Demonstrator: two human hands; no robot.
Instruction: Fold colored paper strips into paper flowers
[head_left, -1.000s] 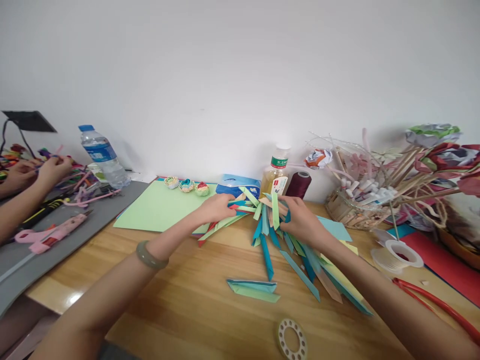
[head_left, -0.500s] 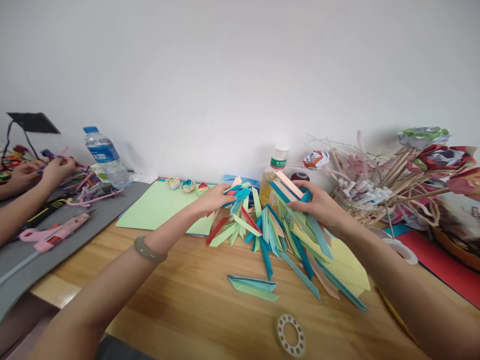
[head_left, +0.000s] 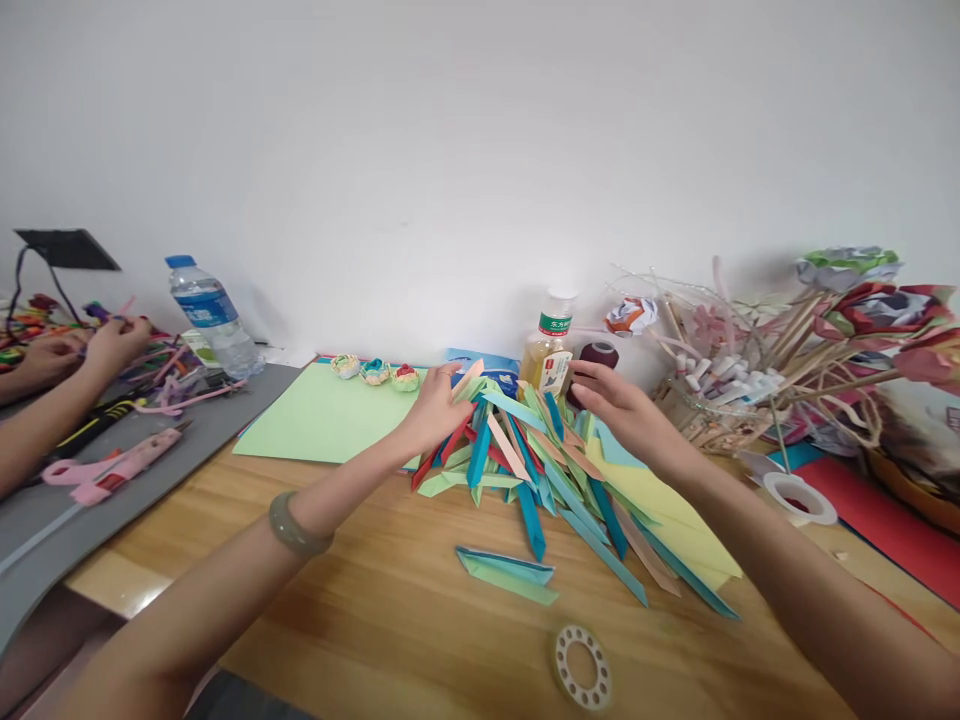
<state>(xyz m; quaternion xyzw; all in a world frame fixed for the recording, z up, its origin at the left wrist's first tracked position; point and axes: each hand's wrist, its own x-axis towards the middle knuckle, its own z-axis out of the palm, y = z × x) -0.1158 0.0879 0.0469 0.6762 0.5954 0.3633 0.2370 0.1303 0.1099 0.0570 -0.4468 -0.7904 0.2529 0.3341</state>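
Strips [head_left: 525,480] of folded paper lie heaped on the table [head_left: 360,580] before the bottle [head_left: 555,325], the left hand [head_left: 439,405] half-curled at their left edge, its grip unclear, the right hand [head_left: 619,400] loosely open above their right side, apparently empty.

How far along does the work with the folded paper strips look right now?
The strips look already folded, and three small rosettes look finished. In hand, the left hand is at the heap's edge; the right hand is open beside it. Left, apparently: sorting or joining, since the strips lie jumbled, with a few nearer the tape roll.
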